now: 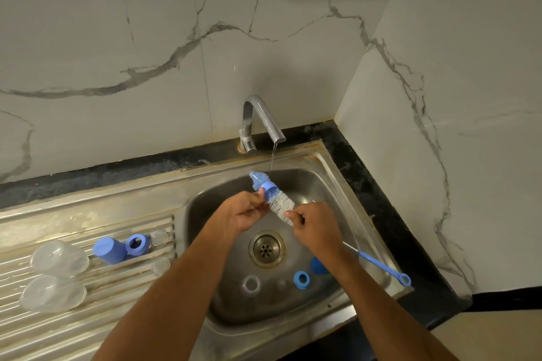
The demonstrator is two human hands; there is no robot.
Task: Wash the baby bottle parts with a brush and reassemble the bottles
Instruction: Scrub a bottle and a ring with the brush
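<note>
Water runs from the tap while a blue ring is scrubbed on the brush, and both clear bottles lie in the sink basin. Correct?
Not quite. The head view shows both clear bottles lying on the ribbed drainboard, not the basin. The running tap, blue ring and brush are right.

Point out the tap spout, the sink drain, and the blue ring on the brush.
tap spout [268, 123], head view, on the sloping metal arm.
sink drain [266, 248], head view, on the strainer's centre.
blue ring [271, 190], head view, on its outer band around the bristles.
</note>
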